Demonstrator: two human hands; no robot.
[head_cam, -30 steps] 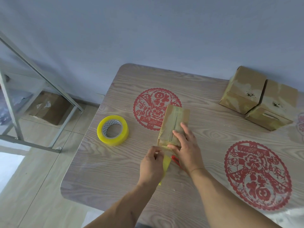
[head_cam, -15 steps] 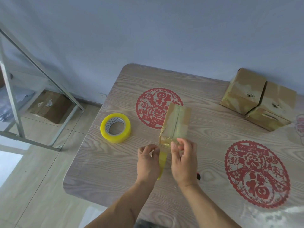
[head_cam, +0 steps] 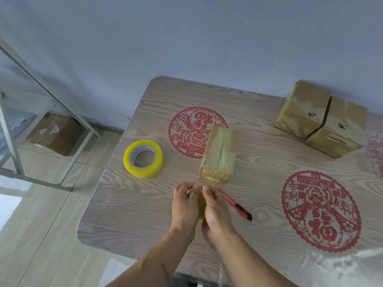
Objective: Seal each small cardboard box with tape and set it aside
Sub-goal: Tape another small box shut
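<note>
A small taped cardboard box [head_cam: 220, 154] lies on the wooden table [head_cam: 134, 214], just beyond my hands. My left hand [head_cam: 185, 206] and my right hand [head_cam: 216, 210] sit side by side near the front of the table, and both pinch a loose strip of yellow tape [head_cam: 201, 200] held between them. Neither hand touches the box. A yellow tape roll [head_cam: 143, 158] lies flat to the left of the box.
A red utility knife [head_cam: 238, 207] lies right of my right hand. Two taped cardboard boxes [head_cam: 320, 118] stand at the back right. Red paper-cut decorations mark the tabletop. A metal frame [head_cam: 47, 94] and a floor carton [head_cam: 56, 134] are left of the table.
My right hand left the box top and came back beside my left hand. Both hands drew toward me with the tape strip, uncovering the red knife.
</note>
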